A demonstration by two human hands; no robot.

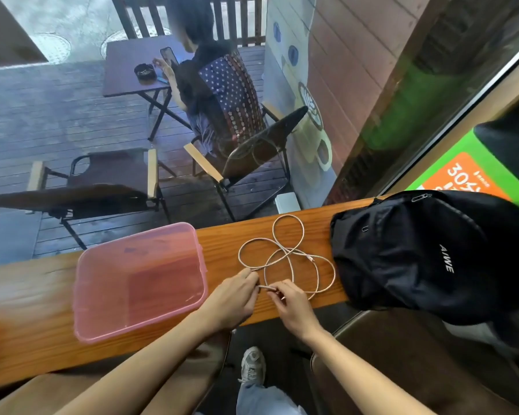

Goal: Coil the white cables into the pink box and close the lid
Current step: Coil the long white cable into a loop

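Note:
A white cable (285, 250) lies in loose, tangled loops on the wooden counter (219, 241). Left of it stands the translucent pink box (138, 280); I cannot tell whether a lid sits on it. My left hand (232, 298) pinches a stretch of the cable near the front edge. My right hand (291, 304) pinches the same stretch a few centimetres to the right, fingertips almost meeting those of the left.
A black backpack (426, 253) lies on the counter right of the cable. Behind the counter is a window onto a deck with folding chairs (108, 181), a table and a seated person (210, 85). A stool (402, 354) and my shoe (252, 366) are below.

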